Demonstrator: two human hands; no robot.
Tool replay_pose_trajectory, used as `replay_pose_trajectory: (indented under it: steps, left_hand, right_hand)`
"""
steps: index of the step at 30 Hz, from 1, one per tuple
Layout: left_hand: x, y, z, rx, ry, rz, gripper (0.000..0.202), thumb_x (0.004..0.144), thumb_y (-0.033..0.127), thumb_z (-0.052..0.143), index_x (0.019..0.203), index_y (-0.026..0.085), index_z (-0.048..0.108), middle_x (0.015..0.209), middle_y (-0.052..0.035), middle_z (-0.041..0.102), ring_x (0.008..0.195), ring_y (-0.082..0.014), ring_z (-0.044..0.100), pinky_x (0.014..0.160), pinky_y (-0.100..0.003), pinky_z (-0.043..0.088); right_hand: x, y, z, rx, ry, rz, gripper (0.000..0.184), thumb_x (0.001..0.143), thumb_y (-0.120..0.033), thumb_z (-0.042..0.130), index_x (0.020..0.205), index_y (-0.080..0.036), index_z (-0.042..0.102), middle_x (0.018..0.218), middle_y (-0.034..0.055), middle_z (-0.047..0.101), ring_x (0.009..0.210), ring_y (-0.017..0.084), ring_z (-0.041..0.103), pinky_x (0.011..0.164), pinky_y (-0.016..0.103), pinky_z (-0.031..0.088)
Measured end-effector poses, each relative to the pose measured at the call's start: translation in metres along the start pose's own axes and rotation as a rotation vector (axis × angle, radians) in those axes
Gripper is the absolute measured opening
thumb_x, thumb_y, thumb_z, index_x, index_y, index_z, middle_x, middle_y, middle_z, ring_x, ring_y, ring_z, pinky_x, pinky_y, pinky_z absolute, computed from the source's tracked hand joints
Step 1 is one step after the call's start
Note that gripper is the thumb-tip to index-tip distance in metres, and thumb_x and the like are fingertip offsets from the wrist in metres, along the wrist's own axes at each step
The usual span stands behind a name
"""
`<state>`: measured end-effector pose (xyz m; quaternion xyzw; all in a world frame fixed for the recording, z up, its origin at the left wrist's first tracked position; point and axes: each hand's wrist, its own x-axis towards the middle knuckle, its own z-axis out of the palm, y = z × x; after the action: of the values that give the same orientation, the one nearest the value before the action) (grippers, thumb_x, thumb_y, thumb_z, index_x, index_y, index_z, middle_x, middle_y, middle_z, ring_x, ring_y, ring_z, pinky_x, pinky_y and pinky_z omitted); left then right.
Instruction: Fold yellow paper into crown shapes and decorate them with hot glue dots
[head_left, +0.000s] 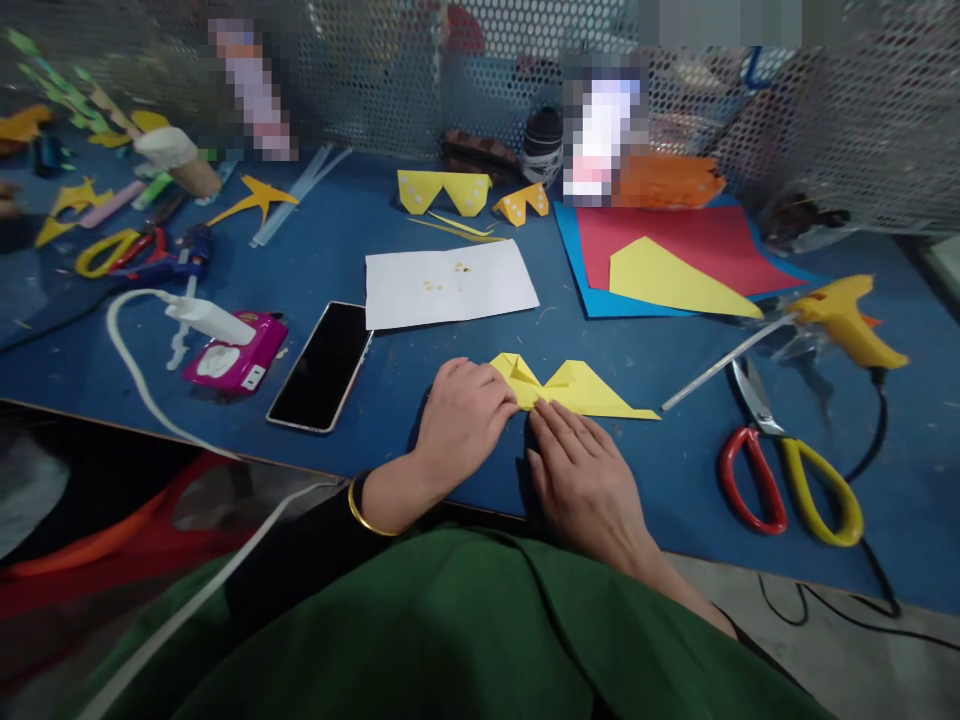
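A piece of folded yellow paper [585, 390] lies on the blue table near its front edge, with a notch in its top and a long point to the right. My left hand [465, 415] is closed over the paper's left end, its curled fingers covering that part. Stretched out flat, the fingers of my right hand [581, 470] press on the lower edge close to the middle. Both hands' fingertips nearly meet below the notch. Right of the paper's point is a glue stick tip from a yellow glue gun [847, 310].
Scissors [757, 400] with red and yellow handles lie at right. Coloured sheets [675, 230] are behind them. A white sheet [450, 290], a phone [322, 370] and a pink power strip [236, 350] lie left of centre. Yellow paper glasses [444, 192] stand at the back.
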<state>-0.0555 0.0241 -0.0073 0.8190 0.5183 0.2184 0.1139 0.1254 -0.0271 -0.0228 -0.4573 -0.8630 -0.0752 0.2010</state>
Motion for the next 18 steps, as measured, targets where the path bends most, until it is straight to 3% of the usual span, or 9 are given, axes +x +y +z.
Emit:
replay_pose_trajectory:
  steps: [8, 18]
  left_hand:
    - [0.0032, -0.0039, -0.0047, -0.013, -0.024, -0.02, 0.016, 0.095, 0.023, 0.063, 0.082, 0.02, 0.071, 0.09, -0.0011, 0.072, 0.087, -0.0195, 0.061, 0.093, -0.04, 0.042]
    - [0.0078, -0.0059, -0.0042, 0.163, -0.057, -0.036, 0.026, 0.099, 0.031, 0.057, 0.08, 0.018, 0.07, 0.09, -0.0057, 0.068, 0.085, -0.0221, 0.057, 0.084, -0.041, 0.04]
  right_hand:
    - [-0.0032, 0.0014, 0.0017, 0.018, -0.041, 0.03, 0.041, 0.099, -0.022, 0.046, 0.134, -0.005, 0.061, 0.14, 0.0151, 0.063, 0.13, 0.024, 0.06, 0.107, 0.041, 0.05]
    - [-0.0005, 0.0004, 0.0018, -0.036, -0.021, 0.014, 0.038, 0.099, -0.019, 0.047, 0.13, -0.003, 0.063, 0.136, 0.0149, 0.065, 0.126, 0.024, 0.063, 0.104, 0.039, 0.051]
